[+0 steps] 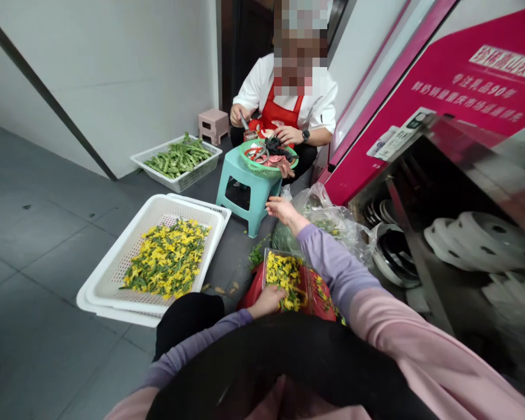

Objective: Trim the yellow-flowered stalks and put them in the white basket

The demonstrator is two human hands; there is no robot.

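A clear plastic box [284, 269] filled with yellow flowers and green stems rests on something red in front of me. My left hand [269, 300] is at its near left edge, fingers curled in against the flowers; what they grip, if anything, is hidden. Beyond the box, my right hand [285, 212] reaches out with its fingers extended, near a light-blue stool [249, 195], and nothing shows in it. More yellow flowers [168, 256] are spread in a white perforated tray [114, 251] on my left, stacked on another tray.
A co-worker [284, 108] sits opposite, both hands at a green basket [266, 168] on the stool. A tray of green vegetables [178, 158] lies beside a pink stool [213, 125]. Plastic bags [332, 219] and a shelf with white dishes [476, 239] stand right.
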